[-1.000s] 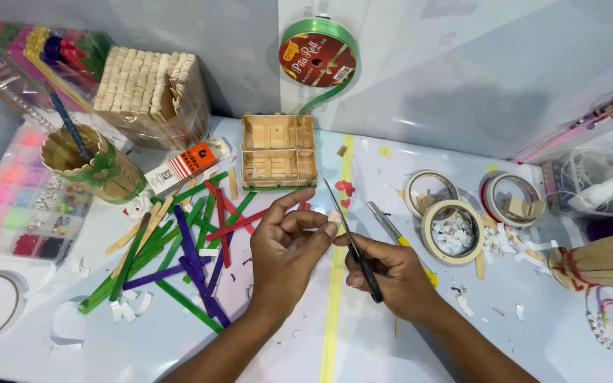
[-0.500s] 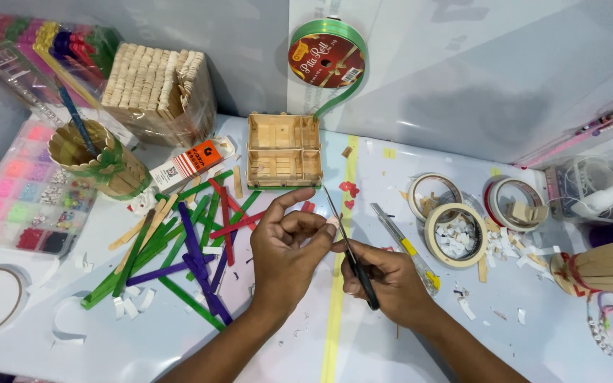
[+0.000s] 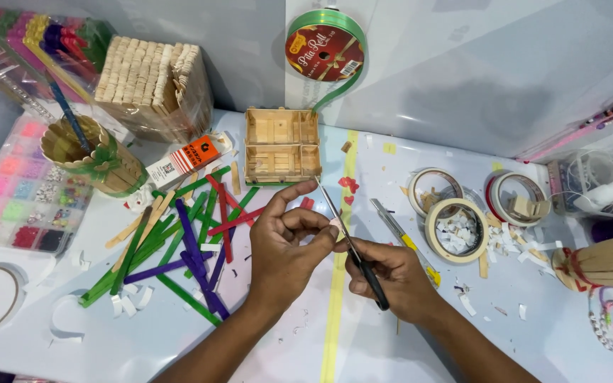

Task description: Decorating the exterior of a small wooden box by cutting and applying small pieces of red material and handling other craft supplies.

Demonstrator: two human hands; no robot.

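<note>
White craft table (image 3: 406, 340); orange-white glue box (image 3: 189, 160) by sticks; left hand (image 3: 289, 245) fingers pinching scrap, right hand (image 3: 384, 273) gripping scissors (image 3: 349, 245).

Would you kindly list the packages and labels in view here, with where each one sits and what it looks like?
Ribbon spool: upright against the back wall, round, green ribbon, red label with gold print.
Small box: flat on the table left of the wooden tray, oblong, white and orange with dark print.
Clear wrapper: back left, around a block of plain wooden sticks.
Bead box: far left, clear, compartments of pink, green and red beads.
</note>
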